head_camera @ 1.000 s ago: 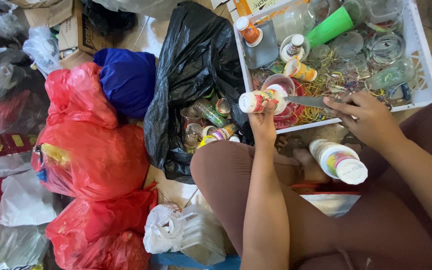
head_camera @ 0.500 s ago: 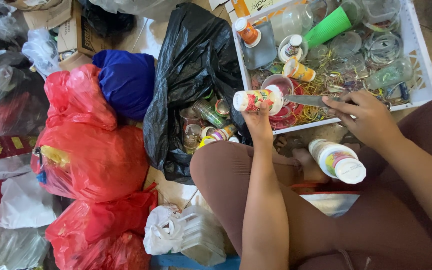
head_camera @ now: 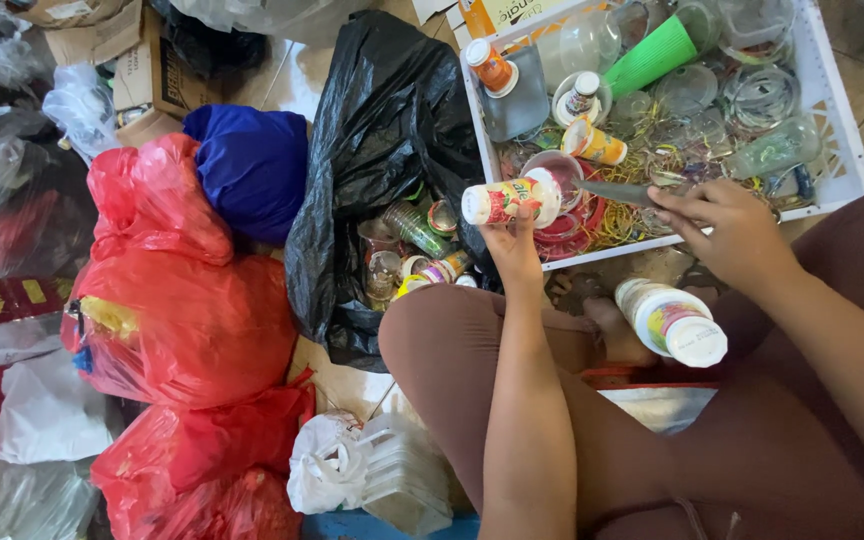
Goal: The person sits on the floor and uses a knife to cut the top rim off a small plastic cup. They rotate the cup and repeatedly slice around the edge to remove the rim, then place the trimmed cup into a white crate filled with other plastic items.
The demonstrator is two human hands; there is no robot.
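Observation:
My left hand [head_camera: 514, 245] holds a small white plastic bottle [head_camera: 504, 200] with a colourful label, lying sideways above the open black bag [head_camera: 382, 150]. My right hand [head_camera: 727, 230] grips a knife [head_camera: 617, 192] whose blade points left toward the bottle's end. Both hands hover over the near edge of a white plastic crate [head_camera: 832, 130] filled with clear cups, small bottles and a green cup [head_camera: 652, 62]. A larger white bottle [head_camera: 672, 322] with a white cap lies by my knee.
Red plastic bags [head_camera: 182, 310] and a blue bag [head_camera: 252, 165] are piled on the left, with cardboard boxes [head_camera: 102, 50] behind. A white bag [head_camera: 327, 465] lies near my leg. The black bag's mouth holds several small bottles and cups [head_camera: 412, 250].
My left hand has shifted the small bottle slightly left, away from the knife tip. My right hand stays about where it was.

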